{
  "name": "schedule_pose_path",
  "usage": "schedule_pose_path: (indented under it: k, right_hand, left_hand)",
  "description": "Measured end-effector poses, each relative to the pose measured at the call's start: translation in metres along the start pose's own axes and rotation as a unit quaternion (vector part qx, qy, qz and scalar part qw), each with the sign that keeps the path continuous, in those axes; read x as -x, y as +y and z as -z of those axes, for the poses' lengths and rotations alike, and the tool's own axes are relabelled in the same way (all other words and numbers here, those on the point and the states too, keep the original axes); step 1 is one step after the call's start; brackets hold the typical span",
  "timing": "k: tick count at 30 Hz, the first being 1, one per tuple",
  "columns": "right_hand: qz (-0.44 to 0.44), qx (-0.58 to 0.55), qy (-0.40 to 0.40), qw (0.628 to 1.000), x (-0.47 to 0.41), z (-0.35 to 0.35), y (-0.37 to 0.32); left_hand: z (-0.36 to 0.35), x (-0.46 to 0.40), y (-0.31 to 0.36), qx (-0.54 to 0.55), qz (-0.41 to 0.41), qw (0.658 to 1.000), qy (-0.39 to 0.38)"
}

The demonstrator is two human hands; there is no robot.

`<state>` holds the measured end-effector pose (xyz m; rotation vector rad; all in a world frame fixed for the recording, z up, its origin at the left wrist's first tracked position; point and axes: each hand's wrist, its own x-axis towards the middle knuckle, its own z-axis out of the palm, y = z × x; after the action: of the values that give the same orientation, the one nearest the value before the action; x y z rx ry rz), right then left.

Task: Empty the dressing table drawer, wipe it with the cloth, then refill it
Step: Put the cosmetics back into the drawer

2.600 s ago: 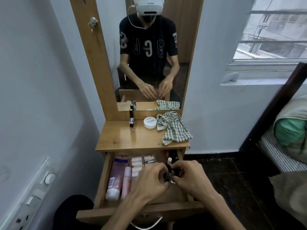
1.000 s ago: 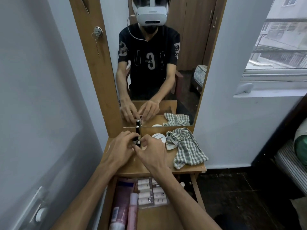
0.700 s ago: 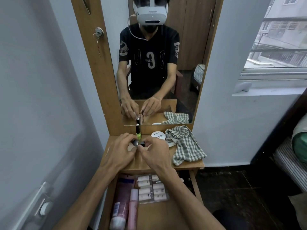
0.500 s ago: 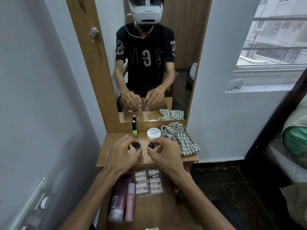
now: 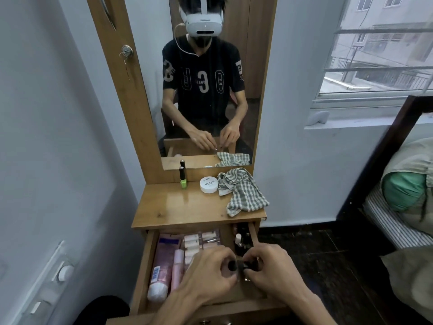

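Note:
The wooden drawer (image 5: 143, 268) of the dressing table (image 5: 178, 207) is pulled out. It holds pink tubes (image 5: 164, 261) at the left, a pack of small white pieces (image 5: 194, 242) in the middle and small bottles (image 5: 239, 238) in a narrow right compartment. Both hands hover over the drawer's right half. My left hand (image 5: 208, 275) pinches a small dark-capped bottle (image 5: 232, 265). My right hand (image 5: 271, 270) pinches another small dark-capped bottle (image 5: 243, 265) right beside it. The checked cloth (image 5: 242, 193) lies crumpled on the table top at the right.
A green nail polish bottle (image 5: 183, 178) and a white round jar (image 5: 208, 184) stand at the back of the table top, below the mirror (image 5: 210, 90). A wall is close on the left, a bed (image 5: 403, 207) on the right.
Both hands, each holding a dark-capped bottle, have come back from above the table top to above the open drawer. The green bottle stays on the table top.

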<state>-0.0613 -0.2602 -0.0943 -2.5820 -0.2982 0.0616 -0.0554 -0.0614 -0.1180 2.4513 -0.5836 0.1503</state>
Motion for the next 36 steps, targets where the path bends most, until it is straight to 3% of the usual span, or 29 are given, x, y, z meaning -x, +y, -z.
schedule_pose_path:
  k: [13,24,29,36]
  right_hand:
    - [-0.027,0.043,-0.034,0.998,-0.002,-0.009,0.015]
    - [-0.032,0.048,-0.071,0.996,-0.004,-0.005,0.012]
    - [-0.053,0.065,-0.071,0.994,-0.012,0.007,-0.001]
    - [-0.018,0.011,0.072,0.997,-0.065,0.013,-0.035]
  left_hand:
    - [-0.021,-0.012,0.007,-0.051,0.003,0.994,-0.092]
    - [-0.012,-0.010,-0.004,0.002,-0.002,0.997,-0.073]
    - [0.008,-0.023,-0.023,-0.013,0.045,0.998,0.034]
    - [0.071,-0.078,-0.064,-0.020,0.156,0.961,0.227]
